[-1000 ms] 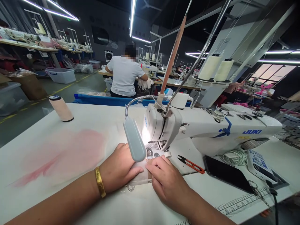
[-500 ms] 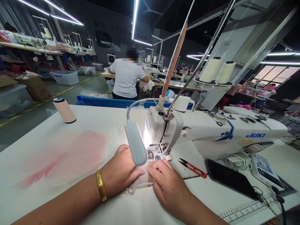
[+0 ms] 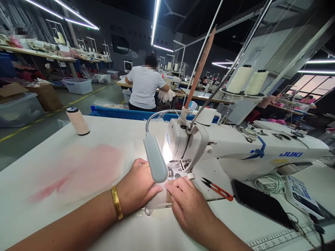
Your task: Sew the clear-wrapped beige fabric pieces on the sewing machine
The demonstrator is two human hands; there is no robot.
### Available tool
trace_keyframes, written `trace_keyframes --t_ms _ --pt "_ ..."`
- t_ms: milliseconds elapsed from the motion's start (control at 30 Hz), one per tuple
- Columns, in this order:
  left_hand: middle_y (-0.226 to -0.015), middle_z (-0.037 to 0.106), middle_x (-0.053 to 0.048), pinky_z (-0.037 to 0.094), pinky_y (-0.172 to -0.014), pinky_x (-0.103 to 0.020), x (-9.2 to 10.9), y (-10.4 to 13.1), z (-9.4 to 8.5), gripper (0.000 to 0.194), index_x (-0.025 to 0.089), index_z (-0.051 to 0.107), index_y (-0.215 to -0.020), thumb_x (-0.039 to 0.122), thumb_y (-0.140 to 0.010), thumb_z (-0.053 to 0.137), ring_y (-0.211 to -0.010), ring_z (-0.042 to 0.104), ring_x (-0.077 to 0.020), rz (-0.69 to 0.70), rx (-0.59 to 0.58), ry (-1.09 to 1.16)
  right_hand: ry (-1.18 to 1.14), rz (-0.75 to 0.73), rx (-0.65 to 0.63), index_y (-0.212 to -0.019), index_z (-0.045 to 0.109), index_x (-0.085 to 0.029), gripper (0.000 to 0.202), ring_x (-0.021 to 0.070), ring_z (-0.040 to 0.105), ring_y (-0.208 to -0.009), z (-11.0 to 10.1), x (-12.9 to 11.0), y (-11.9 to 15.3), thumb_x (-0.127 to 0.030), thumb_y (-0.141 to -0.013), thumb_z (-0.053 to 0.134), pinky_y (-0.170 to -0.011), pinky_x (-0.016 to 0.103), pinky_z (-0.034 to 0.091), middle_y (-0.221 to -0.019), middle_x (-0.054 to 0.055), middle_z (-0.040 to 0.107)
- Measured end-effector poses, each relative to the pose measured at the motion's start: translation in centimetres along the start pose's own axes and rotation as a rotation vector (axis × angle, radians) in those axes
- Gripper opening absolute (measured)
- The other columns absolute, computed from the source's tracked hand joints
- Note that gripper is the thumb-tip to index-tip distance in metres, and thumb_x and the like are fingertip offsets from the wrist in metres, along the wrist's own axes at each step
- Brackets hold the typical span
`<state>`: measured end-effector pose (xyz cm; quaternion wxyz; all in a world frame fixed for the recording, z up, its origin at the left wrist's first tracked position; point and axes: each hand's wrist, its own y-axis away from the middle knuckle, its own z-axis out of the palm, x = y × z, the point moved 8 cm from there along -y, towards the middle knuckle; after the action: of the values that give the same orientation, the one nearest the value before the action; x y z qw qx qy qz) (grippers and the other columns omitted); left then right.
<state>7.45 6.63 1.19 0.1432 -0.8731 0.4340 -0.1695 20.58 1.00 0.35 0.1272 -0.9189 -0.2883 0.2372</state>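
A white sewing machine [image 3: 230,143] stands on the white table [image 3: 104,132], its lamp [image 3: 156,158] lit by the needle area. My left hand [image 3: 137,186], with a gold bracelet at the wrist, lies on thin pale fabric [image 3: 159,200] left of the presser foot; the lamp head hides some fingertips. Just in front of the foot, my right hand [image 3: 187,200] has its fingers bent together at a tan strip [image 3: 169,196] on the fabric. Small clear round pieces [image 3: 148,211] lie by the fabric's near edge.
Orange-handled snips [image 3: 218,189], a black phone [image 3: 261,204] and a coiled cable [image 3: 269,183] lie at the right. A peach thread cone [image 3: 77,121] stands at the back left. Beyond the table, a person in a white shirt [image 3: 146,87] sits at another machine.
The whole view has shifted slightly, so things appear a little further right. Both hands keep nearly the same place at the fabric.
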Motion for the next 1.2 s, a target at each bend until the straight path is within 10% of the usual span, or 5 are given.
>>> trace_keyframes --t_ms 800,1200 --pt "-0.094 0.071 0.000 0.043 -0.077 -0.034 1.9 0.5 -1.3 0.016 0.021 0.058 -0.075 0.013 -0.085 0.068 -0.083 0.064 -0.0206 0.035 -0.102 0.145 -0.053 -0.059 0.066 -0.128 0.062 -0.022 0.042 0.0246 0.053 -0.085 -0.8 -0.5 0.3 0.001 -0.098 0.042 -0.072 0.038 0.049 -0.095 0.006 0.063" --pt "-0.079 0.064 0.000 0.043 -0.069 -0.029 2.1 0.4 -1.8 0.021 0.021 0.052 -0.072 0.008 -0.089 0.050 -0.070 0.057 -0.0163 0.060 -0.023 0.228 -0.134 -0.118 0.064 -0.110 0.063 -0.020 0.033 0.0229 0.049 -0.086 -1.0 -0.7 0.5 0.002 -0.095 0.043 -0.074 0.035 0.047 -0.094 0.006 0.060"
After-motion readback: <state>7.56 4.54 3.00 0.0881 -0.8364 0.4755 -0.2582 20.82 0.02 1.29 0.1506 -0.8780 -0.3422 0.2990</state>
